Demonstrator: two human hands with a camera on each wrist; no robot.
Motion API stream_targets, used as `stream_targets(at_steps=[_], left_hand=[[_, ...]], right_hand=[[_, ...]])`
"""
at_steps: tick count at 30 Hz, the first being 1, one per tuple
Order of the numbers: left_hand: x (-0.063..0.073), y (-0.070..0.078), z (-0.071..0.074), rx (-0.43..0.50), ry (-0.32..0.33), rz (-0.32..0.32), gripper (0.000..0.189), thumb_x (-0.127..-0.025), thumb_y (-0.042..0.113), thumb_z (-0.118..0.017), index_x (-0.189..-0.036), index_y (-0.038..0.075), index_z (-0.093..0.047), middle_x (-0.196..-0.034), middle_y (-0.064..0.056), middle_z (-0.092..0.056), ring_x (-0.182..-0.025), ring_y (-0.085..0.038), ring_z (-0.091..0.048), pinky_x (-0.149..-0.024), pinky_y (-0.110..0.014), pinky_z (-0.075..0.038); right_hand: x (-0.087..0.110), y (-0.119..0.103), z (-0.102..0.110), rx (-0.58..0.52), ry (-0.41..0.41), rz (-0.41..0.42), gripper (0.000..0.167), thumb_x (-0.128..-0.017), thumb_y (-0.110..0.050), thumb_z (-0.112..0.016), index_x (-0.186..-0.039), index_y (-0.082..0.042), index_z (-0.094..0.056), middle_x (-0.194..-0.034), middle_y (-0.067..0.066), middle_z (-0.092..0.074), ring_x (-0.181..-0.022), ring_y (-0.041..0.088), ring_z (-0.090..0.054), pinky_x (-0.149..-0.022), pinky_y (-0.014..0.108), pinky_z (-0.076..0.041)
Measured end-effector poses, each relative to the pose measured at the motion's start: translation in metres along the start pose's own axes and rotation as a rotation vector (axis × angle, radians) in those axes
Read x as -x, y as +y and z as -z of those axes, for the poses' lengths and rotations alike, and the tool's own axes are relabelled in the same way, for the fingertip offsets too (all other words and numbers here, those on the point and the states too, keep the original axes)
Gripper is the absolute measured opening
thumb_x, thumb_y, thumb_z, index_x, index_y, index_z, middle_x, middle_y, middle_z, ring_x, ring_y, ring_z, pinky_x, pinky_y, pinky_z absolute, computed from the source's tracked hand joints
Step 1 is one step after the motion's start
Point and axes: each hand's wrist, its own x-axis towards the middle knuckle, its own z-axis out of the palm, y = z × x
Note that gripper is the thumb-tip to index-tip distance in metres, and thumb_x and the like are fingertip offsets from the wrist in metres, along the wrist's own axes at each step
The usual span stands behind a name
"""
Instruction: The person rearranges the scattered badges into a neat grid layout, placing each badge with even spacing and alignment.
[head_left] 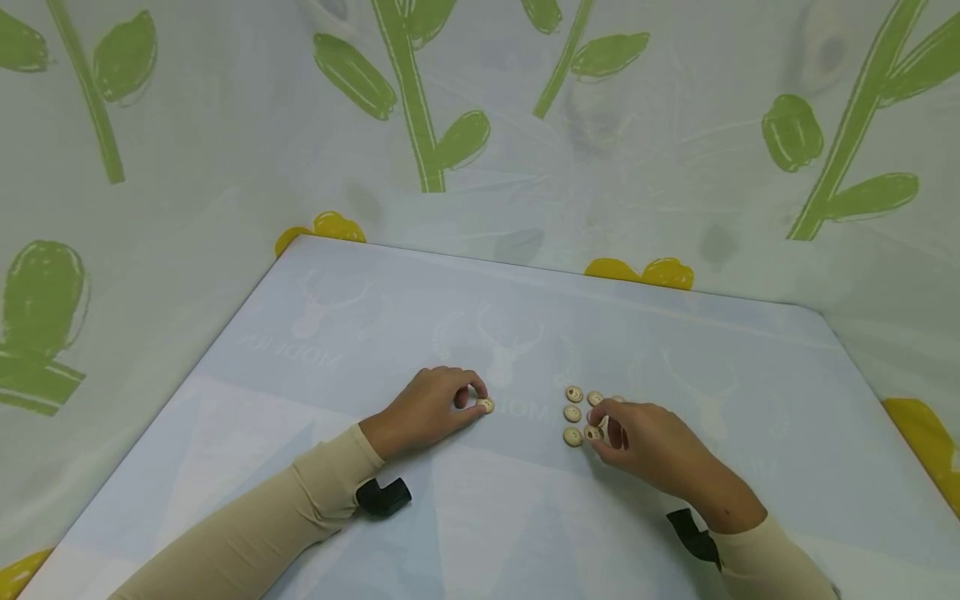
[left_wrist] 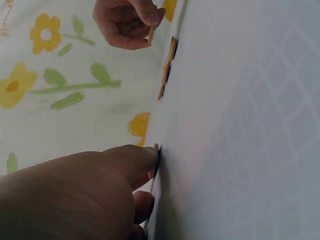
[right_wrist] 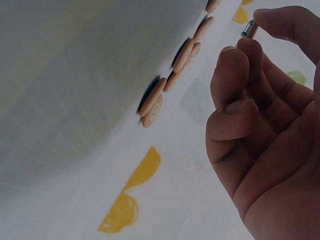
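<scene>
1. Lone button [head_left: 486, 405] lies on the table [head_left: 375, 333], left of centre, pinched by left hand [head_left: 427, 410] fingertips.
2. Button cluster [head_left: 573, 414] sits just right; right hand [head_left: 645, 442] pinches one lifted button [head_left: 595, 433] at its edge.
3. Leaf-print curtain [head_left: 225, 125] behind.

The right hand [head_left: 651, 446] is covering part of the biscuit [head_left: 595, 433] it is pinching; both sleeves are running off the frame's bottom edge.
</scene>
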Motion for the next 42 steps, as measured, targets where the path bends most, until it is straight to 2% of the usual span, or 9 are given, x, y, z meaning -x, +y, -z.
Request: stream_targets(at_steps=[4,8,15,24,42], left_hand=[[0.000,0.001,0.001,0.012,0.001,0.003,0.015,-0.094,0.037,-0.069,-0.101,0.023,-0.070,-0.074,0.011,-0.052,-0.065,-0.006,-0.044,-0.077,-0.029,-0.041],[0.000,0.001,0.000,0.016,0.000,0.010,0.017,-0.095,0.037,-0.068,-0.102,0.022,-0.069,-0.074,0.010,-0.052,-0.064,-0.006,-0.043,-0.082,-0.032,-0.042],[-0.001,0.001,-0.001,0.016,0.010,0.010,0.016,-0.094,0.037,-0.069,-0.102,0.022,-0.069,-0.073,0.009,-0.052,-0.064,-0.007,-0.043,-0.072,-0.028,-0.040],[-0.002,0.001,-0.004,0.012,0.011,0.027,0.017,-0.094,0.036,-0.069,-0.105,0.022,-0.069,-0.072,0.010,-0.051,-0.064,-0.007,-0.044,-0.068,-0.026,-0.040],[-0.002,0.000,-0.003,-0.022,0.019,-0.029,0.017,-0.092,0.032,-0.073,-0.104,0.021,-0.070,-0.074,0.008,-0.052,-0.067,-0.007,-0.044,-0.077,-0.031,-0.040]], right_hand=[[0.003,0.002,0.000,-0.003,-0.006,-0.006,0.016,-0.086,-0.018,-0.076,-0.098,-0.017,-0.067,-0.068,-0.013,-0.052,-0.059,0.001,-0.043,-0.054,0.021,-0.039],[0.008,0.005,-0.001,-0.003,-0.013,-0.025,0.015,-0.086,-0.019,-0.077,-0.098,-0.018,-0.067,-0.067,-0.012,-0.052,-0.059,0.001,-0.043,-0.053,0.021,-0.039],[0.014,0.015,-0.004,-0.021,-0.052,-0.083,0.015,-0.086,-0.018,-0.076,-0.098,-0.017,-0.068,-0.068,-0.011,-0.054,-0.060,0.003,-0.046,-0.055,0.022,-0.040],[0.016,0.024,-0.003,-0.031,-0.085,-0.118,0.015,-0.087,-0.021,-0.075,-0.099,-0.018,-0.067,-0.070,-0.011,-0.058,-0.061,0.005,-0.049,-0.055,0.023,-0.041],[0.019,0.037,-0.002,-0.086,-0.116,-0.121,0.016,-0.088,-0.016,-0.075,-0.101,-0.016,-0.065,-0.068,-0.010,-0.057,-0.061,0.005,-0.048,-0.056,0.023,-0.041]])
